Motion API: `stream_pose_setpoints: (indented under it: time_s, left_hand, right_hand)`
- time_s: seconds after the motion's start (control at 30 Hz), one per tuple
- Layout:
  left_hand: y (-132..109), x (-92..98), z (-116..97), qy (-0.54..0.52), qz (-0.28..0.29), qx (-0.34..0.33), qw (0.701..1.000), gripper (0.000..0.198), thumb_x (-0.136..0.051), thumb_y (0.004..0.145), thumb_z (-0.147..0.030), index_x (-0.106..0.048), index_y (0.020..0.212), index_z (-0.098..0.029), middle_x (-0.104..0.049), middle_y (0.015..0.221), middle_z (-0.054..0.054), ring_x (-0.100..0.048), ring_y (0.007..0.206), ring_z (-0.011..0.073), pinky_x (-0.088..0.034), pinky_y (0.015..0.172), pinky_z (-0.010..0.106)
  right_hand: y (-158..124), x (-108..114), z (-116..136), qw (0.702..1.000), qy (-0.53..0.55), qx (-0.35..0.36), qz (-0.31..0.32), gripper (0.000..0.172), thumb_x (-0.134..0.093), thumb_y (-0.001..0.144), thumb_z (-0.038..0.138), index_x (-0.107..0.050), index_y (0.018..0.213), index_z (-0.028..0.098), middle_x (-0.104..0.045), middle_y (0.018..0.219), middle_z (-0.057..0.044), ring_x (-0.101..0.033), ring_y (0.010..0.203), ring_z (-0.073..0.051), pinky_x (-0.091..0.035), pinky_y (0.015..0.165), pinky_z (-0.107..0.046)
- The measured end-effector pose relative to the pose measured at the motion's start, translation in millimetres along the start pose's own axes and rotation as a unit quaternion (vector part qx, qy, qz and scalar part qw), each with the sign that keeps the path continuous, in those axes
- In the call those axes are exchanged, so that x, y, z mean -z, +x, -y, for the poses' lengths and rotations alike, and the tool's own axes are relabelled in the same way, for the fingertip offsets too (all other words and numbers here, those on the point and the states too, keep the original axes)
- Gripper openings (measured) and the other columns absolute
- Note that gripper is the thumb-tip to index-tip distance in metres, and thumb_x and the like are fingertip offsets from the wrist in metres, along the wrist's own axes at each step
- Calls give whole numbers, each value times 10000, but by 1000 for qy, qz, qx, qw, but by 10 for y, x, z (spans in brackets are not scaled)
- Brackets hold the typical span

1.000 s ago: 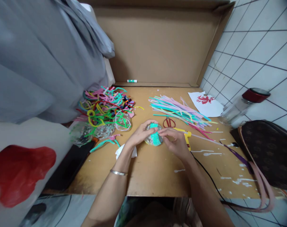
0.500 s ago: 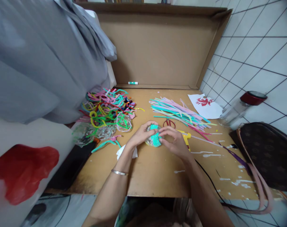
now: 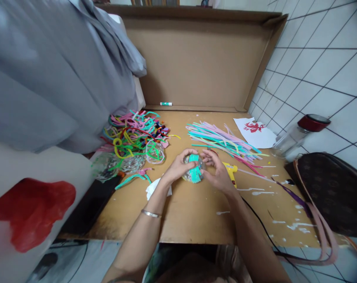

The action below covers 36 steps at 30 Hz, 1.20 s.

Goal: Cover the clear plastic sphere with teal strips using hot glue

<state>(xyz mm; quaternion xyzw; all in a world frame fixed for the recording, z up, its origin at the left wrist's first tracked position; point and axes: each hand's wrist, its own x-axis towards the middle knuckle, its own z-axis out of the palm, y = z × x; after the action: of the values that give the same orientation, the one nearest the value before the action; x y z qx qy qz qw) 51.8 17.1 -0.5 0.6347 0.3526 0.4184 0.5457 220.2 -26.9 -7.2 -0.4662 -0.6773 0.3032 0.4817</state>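
My left hand [image 3: 178, 167] cups a clear round ball [image 3: 192, 169] wrapped with teal pipe cleaner, just above the wooden table [image 3: 196, 212]. My right hand [image 3: 217, 171] holds the ball's other side, its fingers curled and pinching at the teal wrap near the top. A silver bangle [image 3: 150, 213] sits on my left wrist. Both hands meet at the table's middle.
A tangle of coloured pipe-cleaner scraps [image 3: 134, 131] and clear balls [image 3: 131, 163] lie left. Straight pipe cleaners [image 3: 222, 141] lie right, with a yellow glue gun [image 3: 231, 171] beside my right hand. A glass jar [image 3: 299, 133], brown bag [image 3: 331, 188], paper [image 3: 256, 131] and cardboard wall [image 3: 202, 59] surround.
My right hand's fingers have shifted up toward the top of the ball and now cover the red scissors behind it. The ball has stayed where it was.
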Motion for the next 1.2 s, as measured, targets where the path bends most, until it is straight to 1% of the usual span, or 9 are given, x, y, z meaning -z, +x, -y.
stream_pose_setpoints:
  time_s: [0.27, 0.47, 0.7, 0.77, 0.87, 0.93, 1.07, 1.2]
  left_hand:
    - [15, -50, 25, -28, -36, -10, 999, 281, -664, 638, -241, -584, 892, -150, -645, 1059, 65, -599, 978, 185, -464, 882, 279]
    - [15, -54, 13, -15, -46, -9, 999, 258, -668, 638, -255, -591, 859, -147, -651, 927, 38, -592, 886, 162, -468, 823, 261]
    - [6, -49, 1, 7, -37, 5, 999, 273, -646, 653, -267, -594, 894, -149, -646, 924, 31, -588, 832, 148, -462, 781, 245]
    - [6, -39, 17, 9, -32, 2, 999, 258, -636, 667, -276, -597, 889, -150, -650, 952, 39, -594, 861, 156, -463, 797, 249]
    - [13, -17, 47, 13, -21, -13, 1000, 187, -622, 683, -274, -607, 821, -150, -648, 1026, 58, -597, 955, 176, -457, 868, 266]
    - [20, -4, 64, 22, -13, -22, 999, 153, -617, 692, -266, -614, 791, -150, -645, 1058, 65, -593, 997, 184, -446, 909, 276]
    - [25, 11, 69, 49, -2, -42, 998, 155, -597, 744, -287, -621, 819, -153, -641, 1070, 71, -584, 1044, 195, -430, 951, 291]
    - [4, 30, 9, 78, 14, -48, 996, 205, -528, 817, -340, -624, 866, -166, -626, 1102, 73, -574, 1068, 208, -425, 967, 312]
  right_hand:
    - [-7, 3, -18, 1000, 5, 0, 4, 609, -597, 702, 204, -450, 1290, 271, -569, 1240, -75, -543, 1063, -214, -465, 914, -418]
    - [-9, 4, -23, 1000, 10, -3, -1, 619, -601, 701, 193, -440, 1294, 265, -582, 1214, -77, -550, 1061, -208, -461, 922, -418]
    - [-8, 5, -29, 1000, -4, 10, -1, 606, -608, 706, 203, -452, 1289, 260, -585, 1203, -75, -556, 1061, -210, -473, 917, -404]
    - [-8, 8, -38, 1000, -7, 13, 2, 565, -617, 703, 210, -481, 1249, 259, -585, 1195, -70, -556, 1060, -213, -477, 916, -402]
    - [-8, 11, -46, 1000, -6, 18, 8, 491, -622, 700, 218, -510, 1177, 253, -579, 1173, -66, -563, 1043, -211, -481, 912, -400]
    - [-7, 13, -45, 1000, -4, 19, 13, 473, -619, 699, 216, -510, 1158, 250, -573, 1163, -66, -568, 1039, -210, -484, 908, -393]
    - [-1, 23, -34, 1000, -10, 17, 24, 448, -601, 699, 192, -516, 1137, 241, -575, 1143, -66, -575, 1033, -209, -492, 897, -384]
    - [10, 35, -44, 999, -4, 21, 31, 460, -556, 685, 138, -521, 1133, 240, -566, 1157, -67, -566, 1068, -208, -489, 920, -386]
